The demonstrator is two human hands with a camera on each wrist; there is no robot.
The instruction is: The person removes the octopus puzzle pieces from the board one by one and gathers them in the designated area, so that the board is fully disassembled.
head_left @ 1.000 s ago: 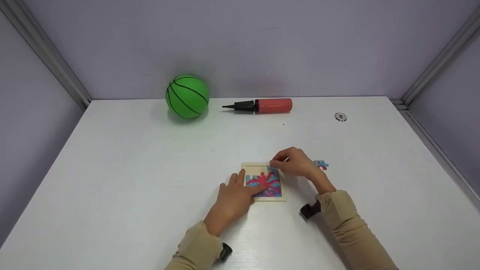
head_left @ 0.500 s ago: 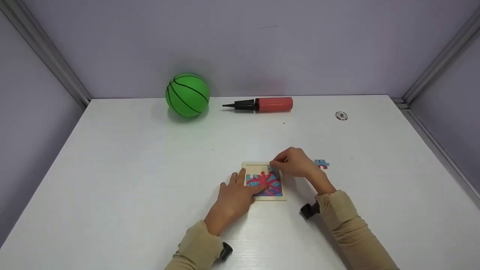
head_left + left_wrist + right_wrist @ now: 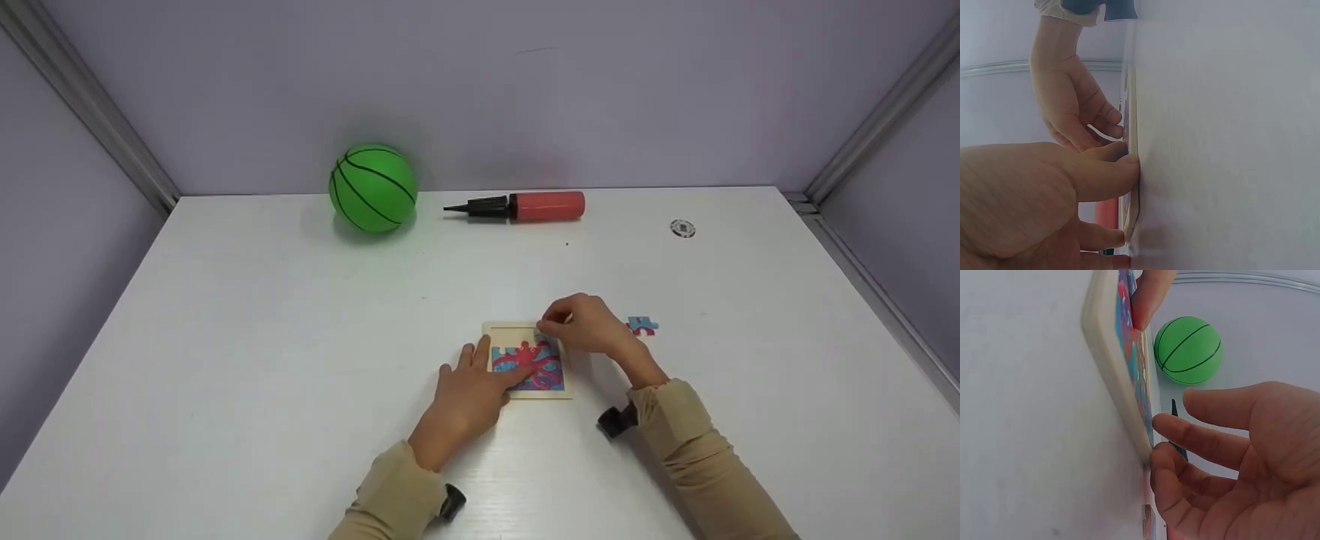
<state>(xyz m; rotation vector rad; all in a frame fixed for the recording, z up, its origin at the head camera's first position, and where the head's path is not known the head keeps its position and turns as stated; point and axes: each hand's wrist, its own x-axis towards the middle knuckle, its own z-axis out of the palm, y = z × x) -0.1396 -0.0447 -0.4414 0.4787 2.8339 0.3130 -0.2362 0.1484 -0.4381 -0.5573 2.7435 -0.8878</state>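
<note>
A jigsaw puzzle (image 3: 551,375) with a pink octopus on blue lies in a pale wooden tray frame (image 3: 568,394). Its upper left part shows bare wood. My left hand (image 3: 466,394) rests on it from the left, one finger laid across the picture and the thumb (image 3: 1123,177) against the tray's edge. At the upper right corner, bent fingers of my right hand (image 3: 589,324) touch a blue puzzle piece (image 3: 541,337), partly hidden under them. The right thumb (image 3: 1213,404) stands apart from those fingers. Another puzzle piece (image 3: 641,325) lies loose right of that hand.
A green ball (image 3: 373,187) with black lines stands at the back left. Beside it lies a red and black hand pump (image 3: 547,206). A round black and white chip (image 3: 682,229) is at the back right. Walls enclose the white table (image 3: 225,360).
The right fingertips have shifted very slightly at the tray's upper right corner. The left hand keeps its place on the puzzle, and the whole head view has tilted a little.
</note>
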